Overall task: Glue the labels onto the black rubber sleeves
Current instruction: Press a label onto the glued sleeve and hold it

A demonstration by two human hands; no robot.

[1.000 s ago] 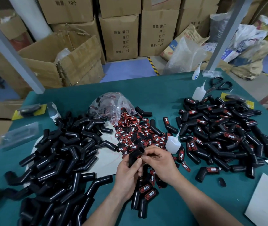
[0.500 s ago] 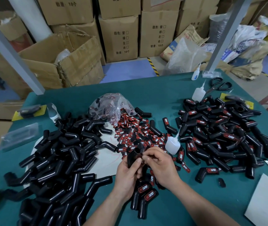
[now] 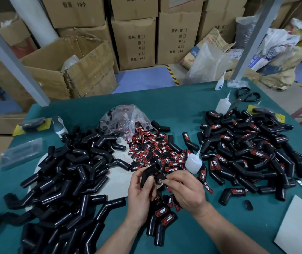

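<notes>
- The left hand (image 3: pixel 141 195) gripped a bare sleeve (image 3: pixel 148 174) near six o'clock; the right hand (image 3: pixel 185 191) pinched a label (image 3: pixel 160 179) in its fingers (image 3: pixel 169 181) just beside it, not yet pressed on.
- A labelled heap (image 3: pixel 247 153) lay at three o'clock.
- A bare pile (image 3: pixel 64 180) waited at nine o'clock; about half remained, I judged.

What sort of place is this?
Probably a small factory or warehouse workroom: stacked cardboard cartons behind, heaps of black rubber sleeves on the green table, and glue bottles at hand.
</notes>
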